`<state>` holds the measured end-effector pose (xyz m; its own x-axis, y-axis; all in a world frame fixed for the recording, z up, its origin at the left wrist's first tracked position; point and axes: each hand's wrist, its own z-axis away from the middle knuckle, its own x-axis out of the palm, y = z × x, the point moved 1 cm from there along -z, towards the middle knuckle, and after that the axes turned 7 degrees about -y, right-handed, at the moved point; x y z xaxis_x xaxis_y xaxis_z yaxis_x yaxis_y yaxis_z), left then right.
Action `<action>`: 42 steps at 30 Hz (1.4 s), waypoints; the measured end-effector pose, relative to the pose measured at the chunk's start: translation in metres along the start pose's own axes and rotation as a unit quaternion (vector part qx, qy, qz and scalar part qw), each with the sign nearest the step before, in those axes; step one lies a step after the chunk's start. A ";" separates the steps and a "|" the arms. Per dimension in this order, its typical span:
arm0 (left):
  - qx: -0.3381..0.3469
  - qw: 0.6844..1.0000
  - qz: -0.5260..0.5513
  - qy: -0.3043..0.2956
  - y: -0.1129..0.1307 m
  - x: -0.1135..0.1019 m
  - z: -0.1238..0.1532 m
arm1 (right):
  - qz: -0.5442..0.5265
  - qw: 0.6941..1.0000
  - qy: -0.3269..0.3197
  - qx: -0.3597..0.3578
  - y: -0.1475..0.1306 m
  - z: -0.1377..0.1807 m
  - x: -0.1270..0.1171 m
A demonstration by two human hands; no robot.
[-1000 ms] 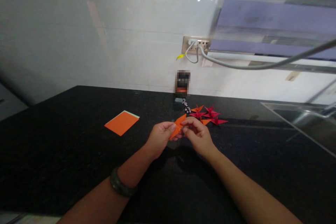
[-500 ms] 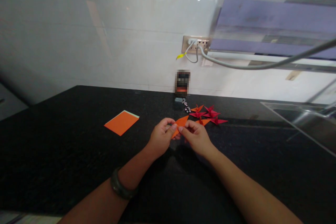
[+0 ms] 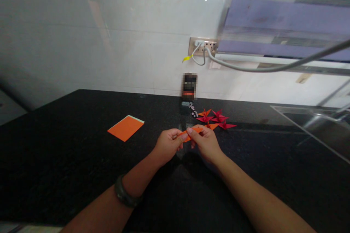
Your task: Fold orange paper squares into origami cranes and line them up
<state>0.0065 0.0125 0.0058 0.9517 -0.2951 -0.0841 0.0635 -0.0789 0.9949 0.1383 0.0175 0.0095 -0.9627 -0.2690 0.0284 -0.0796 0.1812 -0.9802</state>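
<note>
Both my hands pinch a partly folded orange paper piece (image 3: 191, 132) just above the black counter (image 3: 68, 160). My left hand (image 3: 167, 145) grips its left end between thumb and fingers. Its right part is held by my right hand (image 3: 205, 143), fingers curled. A dark bracelet (image 3: 125, 193) sits on my left wrist. Just beyond the hands lie several finished paper cranes (image 3: 214, 119), dark red and orange.
A stack of orange paper sheets (image 3: 125, 128) lies on the counter to the left. A small dark object (image 3: 189, 86) stands against the wall, with a wall socket and cables (image 3: 203, 46) above it. A steel sink (image 3: 314, 123) lies at the right.
The orange piece has been turned from pointing upward to lying nearly flat between the hands. Both hands have sunk slightly toward the counter.
</note>
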 end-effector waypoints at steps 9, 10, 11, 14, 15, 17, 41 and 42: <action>0.047 0.995 0.077 -0.035 0.000 0.000 0.003 | -0.225 0.956 -0.103 0.155 -0.008 0.004 0.006; 0.050 0.995 0.082 -0.041 -0.001 -0.001 0.003 | -0.225 0.954 -0.110 0.164 -0.007 0.004 0.007; 0.053 0.994 0.087 -0.044 -0.001 -0.001 0.003 | -0.218 0.955 -0.109 0.168 -0.006 0.004 0.008; 0.054 0.993 0.092 -0.043 -0.001 0.000 0.003 | -0.164 0.975 -0.044 0.140 0.000 0.002 0.009; 0.049 0.994 0.091 -0.036 -0.001 0.001 0.003 | -0.138 0.985 0.010 0.104 0.002 0.001 0.008; 0.032 0.995 0.088 -0.018 0.000 0.002 0.003 | -0.062 0.993 0.097 0.022 0.004 0.000 0.005; 0.148 0.972 -0.137 0.120 0.003 -0.003 0.002 | 0.262 0.960 0.011 -0.103 0.000 0.007 0.004; 0.148 0.972 -0.138 0.122 0.003 -0.003 0.003 | 0.275 0.955 0.003 -0.110 -0.001 0.007 0.005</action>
<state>0.0032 0.0106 0.0093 0.9560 0.0083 -0.2932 0.2713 -0.4045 0.8734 0.1358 0.0094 0.0095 -0.8764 -0.0705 -0.4764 0.3863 0.4877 -0.7829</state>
